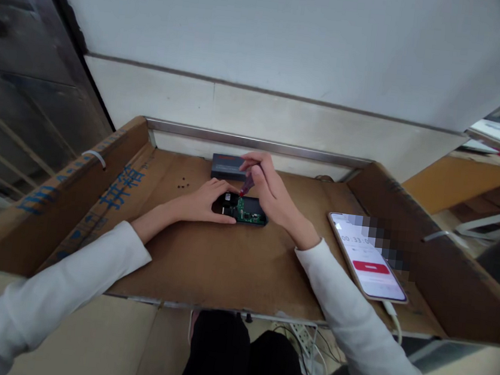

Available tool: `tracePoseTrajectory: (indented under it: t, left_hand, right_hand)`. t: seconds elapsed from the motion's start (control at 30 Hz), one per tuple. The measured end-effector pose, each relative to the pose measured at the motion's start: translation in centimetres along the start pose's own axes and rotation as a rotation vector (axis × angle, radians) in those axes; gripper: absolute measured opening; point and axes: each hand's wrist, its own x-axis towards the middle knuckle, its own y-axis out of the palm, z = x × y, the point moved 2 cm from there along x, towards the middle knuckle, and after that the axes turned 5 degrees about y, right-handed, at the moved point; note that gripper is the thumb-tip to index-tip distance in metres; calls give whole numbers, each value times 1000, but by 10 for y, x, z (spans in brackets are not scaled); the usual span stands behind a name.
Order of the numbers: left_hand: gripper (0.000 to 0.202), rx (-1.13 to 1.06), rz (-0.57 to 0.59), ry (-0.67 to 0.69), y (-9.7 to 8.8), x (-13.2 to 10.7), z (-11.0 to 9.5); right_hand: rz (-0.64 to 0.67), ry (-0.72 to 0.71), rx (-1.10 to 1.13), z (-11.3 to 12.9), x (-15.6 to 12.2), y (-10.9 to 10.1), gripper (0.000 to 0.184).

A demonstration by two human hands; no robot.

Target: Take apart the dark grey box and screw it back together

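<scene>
Centrally on the cardboard-covered counter (pixel 232 264) lies a small black open case (pixel 242 209) with a green circuit board (pixel 247 212) showing inside it. The left hand (pixel 206 200) rests flat over the case's left end, fingers curled loosely around its edge, pinning it to the counter. The right hand (pixel 268 186) is closed around a small red-handled screwdriver (pixel 246 185), held upright with its tip down at the case's upper left part, just beside the left hand's fingers.

Directly behind the case, touching or nearly touching the right hand's fingertips, sits a dark grey box (pixel 226 165) with a red label; whether it touches the case I cannot tell. A few tiny dark screws (pixel 182 183) lie loose to the left of the hands, well apart from the case. To the right, a phone (pixel 368 258) lies face up with a lit screen showing a red button, its white cable (pixel 394 318) running off the counter's near edge. Raised cardboard flaps (pixel 74 179) with blue printed characters wall in the left side, and a plainer flap (pixel 440 257) bounds the right. A white wall (pixel 267 39) rises behind the counter.
</scene>
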Motion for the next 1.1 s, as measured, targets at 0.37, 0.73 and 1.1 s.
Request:
tracePoseTrajectory:
  t: [0.37,0.73,1.1]
  left_hand:
    - [66,7,33,30,0,-2,-1]
    - [66,11,52,26,-3,-1,-5]
    - [63,31,48,64,-4,-2,0]
  right_hand:
    - [105,77,-137,8,3,-16,29]
    - [-139,181,-358,1,4,-11,37]
    - [-700,268,-608,-11,1,-57,40]
